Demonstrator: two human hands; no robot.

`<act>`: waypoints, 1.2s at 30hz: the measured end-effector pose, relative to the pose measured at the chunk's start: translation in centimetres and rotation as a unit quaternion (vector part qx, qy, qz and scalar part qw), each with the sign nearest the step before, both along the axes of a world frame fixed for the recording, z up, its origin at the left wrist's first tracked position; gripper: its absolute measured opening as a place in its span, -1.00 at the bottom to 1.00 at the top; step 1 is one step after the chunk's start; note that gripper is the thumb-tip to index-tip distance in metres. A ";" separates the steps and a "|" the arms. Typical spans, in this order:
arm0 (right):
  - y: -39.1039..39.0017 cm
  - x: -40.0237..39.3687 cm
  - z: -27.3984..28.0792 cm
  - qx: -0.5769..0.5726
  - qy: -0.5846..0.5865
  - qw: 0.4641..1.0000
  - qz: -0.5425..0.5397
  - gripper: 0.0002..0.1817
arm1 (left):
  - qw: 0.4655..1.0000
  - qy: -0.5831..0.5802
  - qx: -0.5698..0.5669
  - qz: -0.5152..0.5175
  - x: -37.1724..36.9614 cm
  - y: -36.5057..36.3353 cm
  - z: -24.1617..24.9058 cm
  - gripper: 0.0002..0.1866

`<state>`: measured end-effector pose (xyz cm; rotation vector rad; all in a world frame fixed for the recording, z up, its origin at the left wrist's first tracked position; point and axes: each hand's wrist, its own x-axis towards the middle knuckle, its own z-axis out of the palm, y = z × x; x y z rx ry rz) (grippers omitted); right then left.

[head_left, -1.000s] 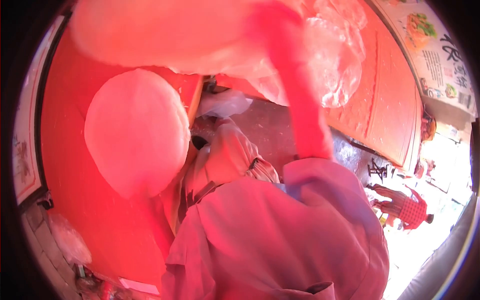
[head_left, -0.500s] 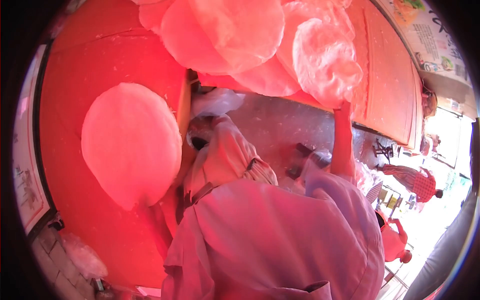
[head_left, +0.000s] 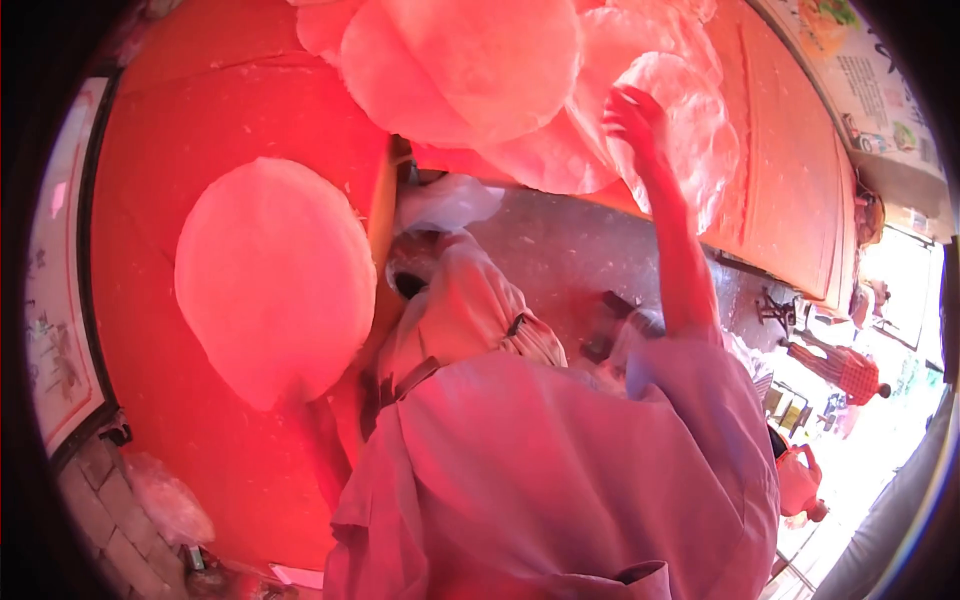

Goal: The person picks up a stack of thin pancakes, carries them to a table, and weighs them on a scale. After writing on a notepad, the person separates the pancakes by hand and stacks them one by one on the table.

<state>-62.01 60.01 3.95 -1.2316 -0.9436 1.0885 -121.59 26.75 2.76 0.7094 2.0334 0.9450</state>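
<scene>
On the left, a pale round sheet [head_left: 275, 275] lies over the red surface and narrows to a point at its lower edge. My left hand [head_left: 296, 398] grips that point; its fingers are dim and blurred. At upper right, my right hand [head_left: 634, 118] hovers over or lightly touches a wrinkled round sheet [head_left: 700, 135], fingers spread and nothing held. More round sheets [head_left: 465, 65] overlap in a pile beside it, reaching the top of the view.
Between the red tabletop [head_left: 150, 330] and the orange-red surface [head_left: 790, 170] is a gap showing the floor [head_left: 560, 240]. A clear plastic bag [head_left: 170, 500] is at lower left. A person in a red checked top [head_left: 858, 376] and a second person [head_left: 797, 480] are far right.
My right hand has let go of the wrinkled sheet's lower edge and moved up over it, its fingers opening. My left hand stays at the left sheet's point. The whole view has shifted slightly.
</scene>
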 end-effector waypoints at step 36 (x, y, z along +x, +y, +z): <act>-12.6 -45.3 7.4 0.206 -0.368 0.733 0.534 -0.57 | 0.780 -0.535 0.304 0.116 3.7 6.4 5.4 -0.45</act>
